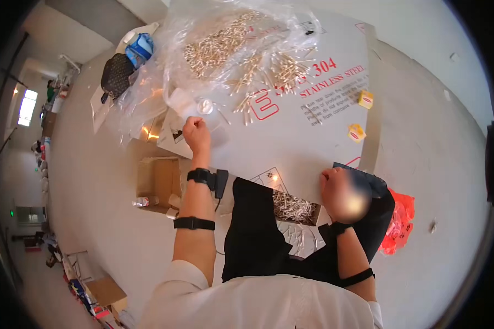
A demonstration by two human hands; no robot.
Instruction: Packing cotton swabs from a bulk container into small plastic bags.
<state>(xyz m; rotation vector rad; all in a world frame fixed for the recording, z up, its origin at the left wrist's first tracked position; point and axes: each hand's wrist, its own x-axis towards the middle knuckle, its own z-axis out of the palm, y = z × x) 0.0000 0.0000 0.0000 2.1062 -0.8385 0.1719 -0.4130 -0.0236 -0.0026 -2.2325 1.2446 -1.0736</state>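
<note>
My left hand (196, 133) is over the left part of the grey printed sheet tabletop (230, 145), its fingers pinched together. Whatever they may hold is too small to make out. Just beyond the fingertips stands a small round white container (205, 106). Loose swab sticks (282, 71) lie scattered farther out, beside a larger heap of swabs (219, 46) in a clear plastic bag (173, 33). My right hand (337, 189) is at the near right edge of the tabletop, above my knee. A blur covers much of it, so its grip is unclear.
Two small yellow boxes (366, 99) (357, 132) sit on the right side. Below the near edge is a box of swabs (293, 208). An open cardboard box (159, 183) stands on the left, a red plastic bag (400, 222) on the right. A dark patterned bag (117, 75) lies far left.
</note>
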